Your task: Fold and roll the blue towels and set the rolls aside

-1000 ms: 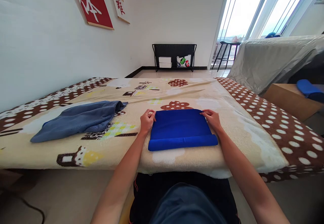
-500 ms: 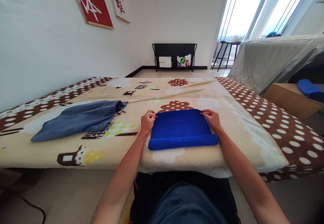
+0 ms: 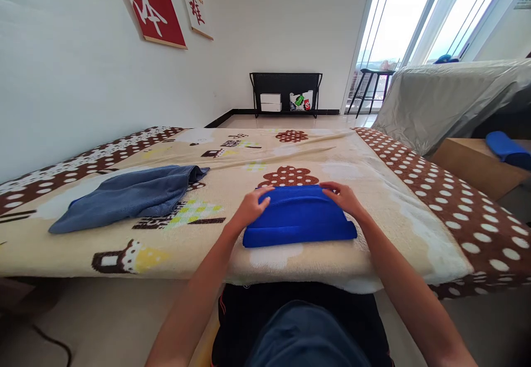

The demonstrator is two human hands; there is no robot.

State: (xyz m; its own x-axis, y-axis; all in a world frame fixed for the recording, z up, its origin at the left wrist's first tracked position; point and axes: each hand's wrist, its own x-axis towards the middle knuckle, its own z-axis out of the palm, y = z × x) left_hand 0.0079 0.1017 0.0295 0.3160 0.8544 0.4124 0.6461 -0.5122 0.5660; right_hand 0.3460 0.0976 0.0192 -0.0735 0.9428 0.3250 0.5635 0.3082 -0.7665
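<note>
A bright blue folded cloth (image 3: 296, 212) lies on the bed in front of me, a thick fold along its near edge. My left hand (image 3: 254, 205) rests at its far left corner, thumb and fingers apart. At the far right corner, my right hand (image 3: 342, 198) has its fingers loosely spread over the edge. Neither hand is visibly pinching the fabric, though some fingertips are hard to make out. Off to the left lies a grey-blue folded garment (image 3: 128, 198), apart from both hands.
A cream patterned blanket (image 3: 232, 256) with brown dotted borders covers the bed. Beyond it a black rack (image 3: 286, 82) stands against the wall. To the right are a cardboard box (image 3: 473, 160) with a blue item on it and a plastic-covered piece of furniture (image 3: 452, 99).
Both hands have moved inward along the cloth's far edge, and their pinching fingers have loosened. That far edge now sits slightly nearer to me. The grey-blue garment has stayed put.
</note>
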